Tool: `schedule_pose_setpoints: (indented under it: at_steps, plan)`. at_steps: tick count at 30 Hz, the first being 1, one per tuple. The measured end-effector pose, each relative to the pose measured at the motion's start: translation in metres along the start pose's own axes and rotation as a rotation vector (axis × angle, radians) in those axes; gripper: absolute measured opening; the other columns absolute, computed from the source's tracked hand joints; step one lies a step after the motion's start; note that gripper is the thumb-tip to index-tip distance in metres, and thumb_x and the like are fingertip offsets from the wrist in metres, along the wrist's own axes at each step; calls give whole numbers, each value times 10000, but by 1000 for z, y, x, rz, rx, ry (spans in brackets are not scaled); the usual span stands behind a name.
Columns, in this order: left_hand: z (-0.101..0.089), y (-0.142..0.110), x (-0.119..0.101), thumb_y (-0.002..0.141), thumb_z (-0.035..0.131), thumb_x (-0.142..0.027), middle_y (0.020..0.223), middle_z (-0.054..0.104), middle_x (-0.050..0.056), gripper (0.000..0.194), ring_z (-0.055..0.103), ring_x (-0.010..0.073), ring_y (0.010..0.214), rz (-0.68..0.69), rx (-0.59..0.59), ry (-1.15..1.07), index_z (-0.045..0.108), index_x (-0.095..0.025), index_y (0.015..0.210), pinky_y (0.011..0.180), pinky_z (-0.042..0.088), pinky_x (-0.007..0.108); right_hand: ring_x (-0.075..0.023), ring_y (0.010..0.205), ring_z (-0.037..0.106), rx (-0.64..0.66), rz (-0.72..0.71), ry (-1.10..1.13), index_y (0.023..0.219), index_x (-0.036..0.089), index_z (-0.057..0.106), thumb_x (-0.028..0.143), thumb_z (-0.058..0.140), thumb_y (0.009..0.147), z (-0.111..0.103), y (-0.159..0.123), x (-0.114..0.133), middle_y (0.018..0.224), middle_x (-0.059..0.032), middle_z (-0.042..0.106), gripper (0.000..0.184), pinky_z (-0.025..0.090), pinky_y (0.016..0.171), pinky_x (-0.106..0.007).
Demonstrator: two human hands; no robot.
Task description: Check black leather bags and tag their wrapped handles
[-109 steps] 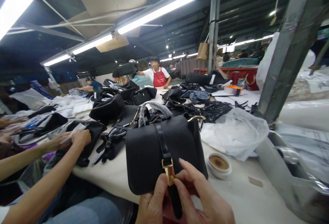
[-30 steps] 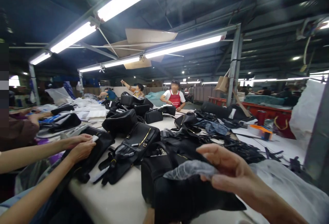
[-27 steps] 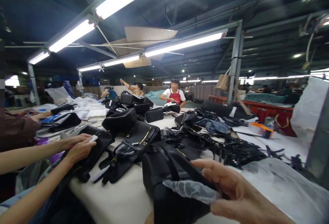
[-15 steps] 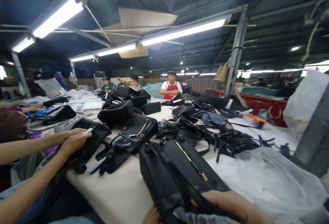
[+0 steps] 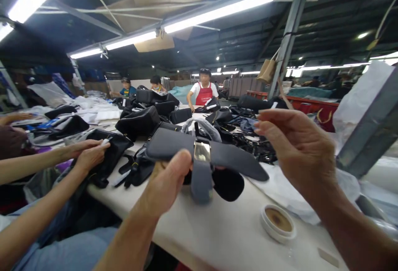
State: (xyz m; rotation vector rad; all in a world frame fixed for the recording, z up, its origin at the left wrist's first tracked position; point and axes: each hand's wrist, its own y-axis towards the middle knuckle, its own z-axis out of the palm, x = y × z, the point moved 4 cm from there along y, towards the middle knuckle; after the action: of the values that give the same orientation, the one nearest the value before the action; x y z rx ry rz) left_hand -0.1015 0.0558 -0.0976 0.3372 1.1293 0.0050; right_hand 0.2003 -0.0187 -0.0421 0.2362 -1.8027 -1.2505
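My left hand (image 5: 164, 188) is closed around the near side of a black bag (image 5: 230, 157), thumb on top. The bag is tilted up above the table, its dark flaps spread to both sides. A shiny gold metal clasp (image 5: 202, 151) sits at its middle, above a hanging black tab (image 5: 201, 181). Behind the clasp, the handle (image 5: 203, 128) is wrapped in clear plastic. My right hand (image 5: 301, 155) is raised to the right, apart from the bag, thumb and fingertips pinched together. Whatever may be between them is too small to make out.
A round white tub (image 5: 278, 223) with brown contents stands on the pale table (image 5: 230, 238). Left of me, a co-worker's hands (image 5: 91, 152) handle another black bag. More bags (image 5: 139, 123) and straps are piled beyond. Clear plastic (image 5: 294, 188) and a metal post (image 5: 368, 130) are at right.
The large bag with the gold zip no longer lies before me; a bag with a gold clasp is held up. My right hand has risen off the bag. The white tub has come into view.
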Motion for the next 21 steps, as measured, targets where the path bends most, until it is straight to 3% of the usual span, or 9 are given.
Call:
schedule_pose_setpoints:
  at_steps: [2, 3, 5, 8, 12, 16, 21]
  plan:
    - [68, -2, -9, 894, 502, -490, 929, 756, 75, 497, 650, 324, 1043, 125, 256, 66, 704, -156, 586, 968, 460, 457, -162, 618, 662, -12, 68, -23, 897, 217, 657, 382, 630, 837, -13, -14, -5, 727, -10, 686, 178, 574, 600, -285]
    - [92, 0, -16, 923, 451, -479, 939, 754, 80, 535, 653, 313, 1035, 167, 353, 92, 711, -138, 603, 975, 454, 452, -153, 559, 645, 41, 86, -30, 862, 219, 647, 383, 619, 842, -16, -24, -9, 657, 6, 665, 167, 560, 539, -261]
    - [118, 13, -29, 961, 385, -440, 962, 749, 88, 562, 649, 289, 1043, 182, 435, 82, 705, -115, 633, 965, 455, 422, -146, 531, 643, 194, 40, -51, 847, 228, 633, 340, 585, 867, -16, -48, -13, 610, 19, 651, 124, 549, 498, -230]
    - [124, 36, -39, 992, 308, -381, 972, 745, 98, 568, 634, 265, 1078, 106, 438, 38, 694, -96, 689, 931, 461, 382, -167, 742, 704, 424, -217, -162, 968, 236, 641, 267, 589, 872, -2, -83, -6, 850, -24, 726, 114, 585, 652, -235]
    - [120, 62, -34, 997, 277, -333, 949, 747, 104, 566, 638, 230, 1071, -4, 391, 8, 689, -81, 702, 873, 472, 322, -262, 1058, 640, 548, -495, -359, 1243, 190, 553, 268, 653, 819, 34, -94, 12, 1195, -114, 663, 443, 553, 887, -373]
    - [117, 78, -33, 972, 341, -326, 932, 758, 105, 523, 681, 176, 913, -51, 311, -25, 699, -102, 663, 739, 504, 246, -305, 1078, 605, 547, -475, -573, 1293, 140, 515, 153, 687, 754, 71, -57, 0, 1242, -164, 614, 566, 520, 900, -450]
    - [108, 87, -35, 960, 369, -333, 952, 763, 118, 522, 688, 164, 855, -43, 302, -15, 719, -110, 642, 699, 524, 238, -268, 924, 651, 738, -361, -667, 1157, 165, 608, 201, 691, 787, 91, -18, -38, 1060, -102, 648, 381, 516, 769, -384]
